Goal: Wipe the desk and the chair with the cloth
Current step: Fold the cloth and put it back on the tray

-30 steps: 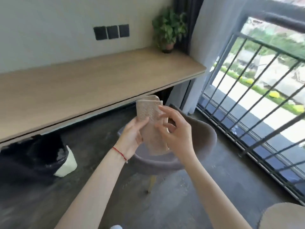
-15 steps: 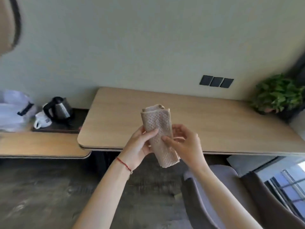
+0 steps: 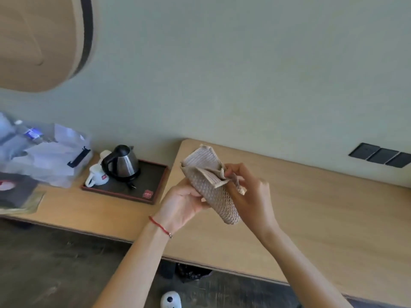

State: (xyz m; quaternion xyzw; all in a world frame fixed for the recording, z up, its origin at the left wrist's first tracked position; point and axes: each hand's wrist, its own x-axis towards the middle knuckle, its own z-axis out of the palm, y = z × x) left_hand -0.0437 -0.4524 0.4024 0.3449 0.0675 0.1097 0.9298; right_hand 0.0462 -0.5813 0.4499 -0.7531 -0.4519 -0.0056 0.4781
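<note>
We hold the beige, waffle-textured folded cloth (image 3: 211, 192) in the air above the light wooden desk (image 3: 311, 218), clear of its surface, with both hands. Our left hand (image 3: 182, 203) supports the cloth from the left side, its fingers curled against the lower half of the fold; a thin red string bracelet (image 3: 159, 226) sits on that wrist. Our right hand (image 3: 251, 196) is closed on the right edge of the cloth, with thumb and fingertips pinching a loose flap that peels away from the main fold near the top. The cloth is tilted, its upper end toward the wall and its lower end pointing down and to the right between the two palms. The desk runs along a pale green wall (image 3: 222, 74) and ends in a rounded corner just behind the cloth. Three dark rectangular wall switches (image 3: 380, 154) are mounted above the desk at the far right. To the left, a lower wooden shelf (image 3: 89, 210) carries a dark rectangular tray with a reddish rim (image 3: 151, 185). On the tray stand a stainless steel kettle with a black handle (image 3: 121, 163) and a white cup (image 3: 96, 177) just beside it. Further left rests a clear plastic storage box with a black latch (image 3: 44, 152). A dark grey floor (image 3: 44, 274) lies below the desk edge. The chair is not in view.
</note>
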